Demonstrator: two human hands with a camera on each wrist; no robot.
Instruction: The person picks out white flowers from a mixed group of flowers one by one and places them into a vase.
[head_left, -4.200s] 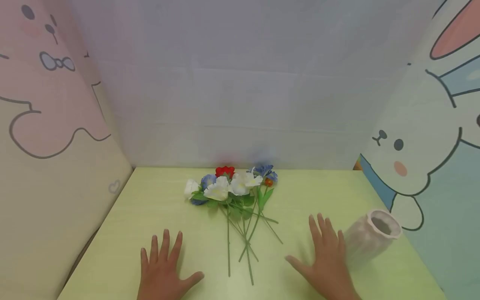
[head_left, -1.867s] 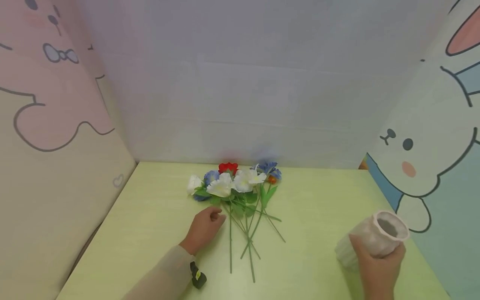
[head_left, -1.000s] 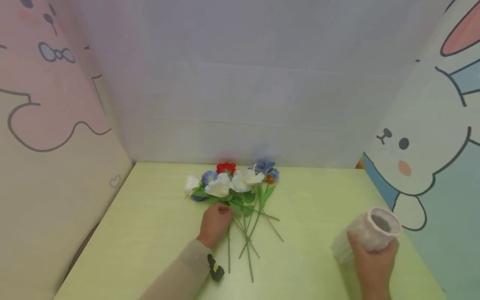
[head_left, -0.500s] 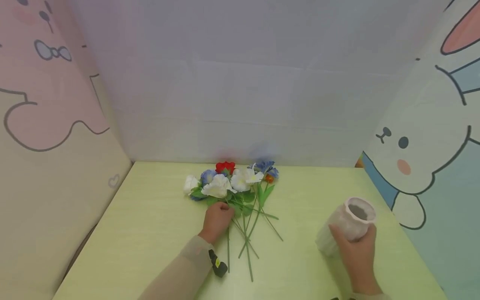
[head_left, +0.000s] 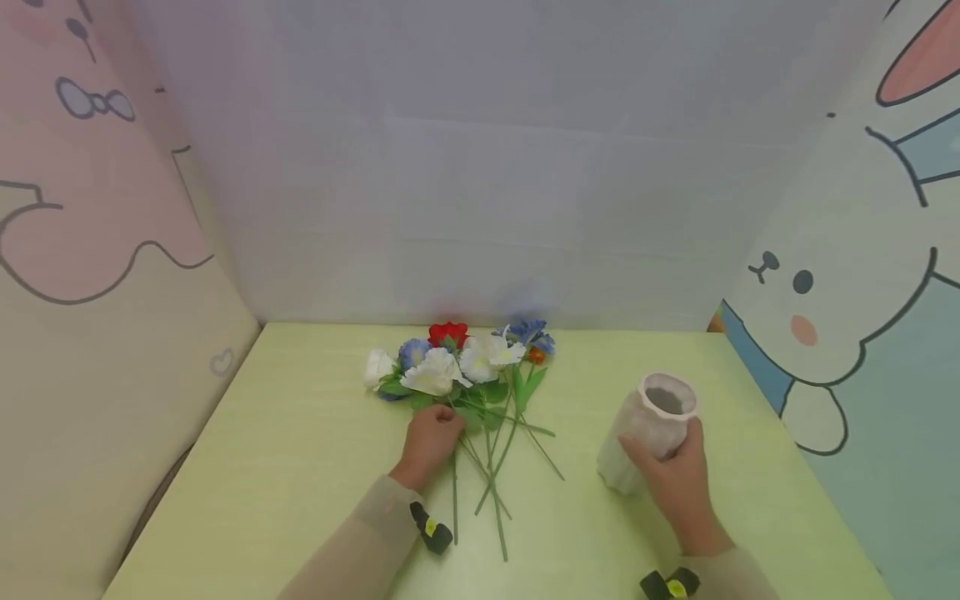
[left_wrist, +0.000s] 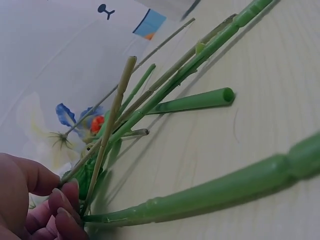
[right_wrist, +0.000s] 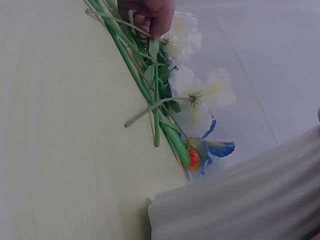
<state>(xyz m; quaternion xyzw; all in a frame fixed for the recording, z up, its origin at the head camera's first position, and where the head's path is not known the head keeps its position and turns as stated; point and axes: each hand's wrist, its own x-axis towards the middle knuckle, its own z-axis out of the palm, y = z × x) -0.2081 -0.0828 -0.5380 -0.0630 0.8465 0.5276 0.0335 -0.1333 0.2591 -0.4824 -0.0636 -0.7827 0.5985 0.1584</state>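
Note:
Artificial flowers lie in a loose bunch toward the back of the table: white blooms (head_left: 435, 372), a red bloom (head_left: 448, 335), blue petals (head_left: 531, 335) and a small orange one (head_left: 537, 356). Their green stems (head_left: 501, 525) cross and point toward the front. Just below the blooms, my left hand (head_left: 429, 446) pinches a thin stem between thumb and fingers; in the left wrist view other stems (left_wrist: 190, 102) fan out around the fingertips. My right hand (head_left: 682, 483) grips the side of a white ribbed vase (head_left: 617, 454), mouth up. The right wrist view shows the vase's lower wall (right_wrist: 225, 210).
A pale yellow table (head_left: 262, 458) carries everything. Behind it stands a plain whitish cloth wall (head_left: 487, 192). Cloth side walls with cartoon animals close in the left (head_left: 97, 217) and right (head_left: 862, 292). The flowers lie near the back edge.
Both hands first lay flat and apart. My left hand has moved in to the flower stems; my right hand has taken hold of the vase and brought it left, toward the flowers.

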